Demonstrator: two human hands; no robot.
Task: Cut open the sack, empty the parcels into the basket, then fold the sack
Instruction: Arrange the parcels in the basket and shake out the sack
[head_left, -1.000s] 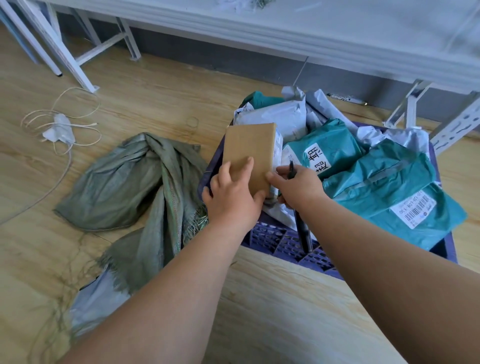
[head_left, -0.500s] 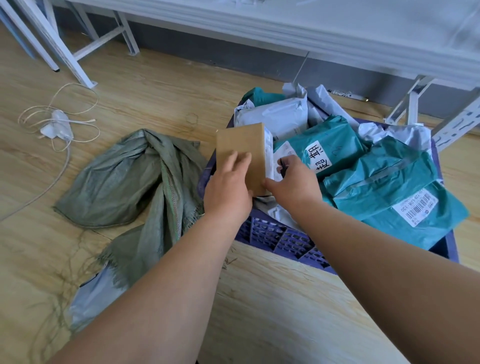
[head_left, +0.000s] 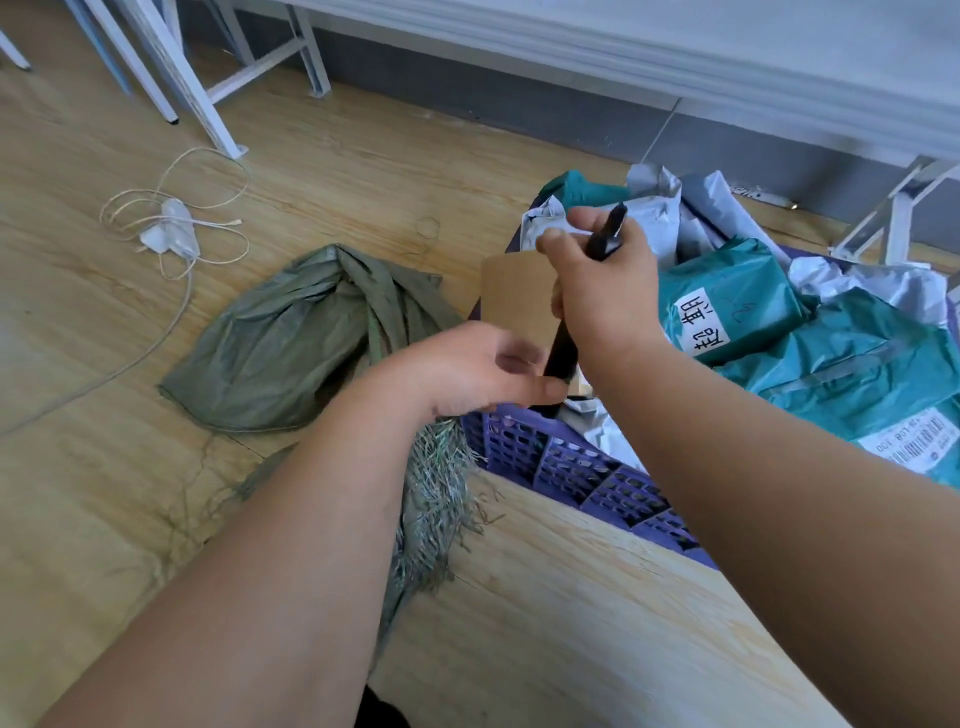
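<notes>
My right hand (head_left: 605, 296) is curled round a black-handled cutter (head_left: 587, 296), its long axis near upright, tip up and away. My left hand (head_left: 467, 369) pinches its lower end, the brown cardboard parcel (head_left: 514, 301) just behind, inside the purple plastic basket (head_left: 571, 462); the crumpled green woven sack (head_left: 291, 338) lies left.

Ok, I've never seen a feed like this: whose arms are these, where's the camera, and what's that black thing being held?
There is no machine here: these are a person's two bare arms, filmed by a wide-angle camera worn on their head, looking down.

The right hand has its grip round a slim black tool, probably the cutter; I cannot see a blade. The left hand is by the tool's lower end; blur hides whether it holds anything.

Behind the hands, a brown parcel stands at the edge of a purple basket full of teal and grey parcels. The emptied green sack lies crumpled on the wooden floor, unfolded.
</notes>
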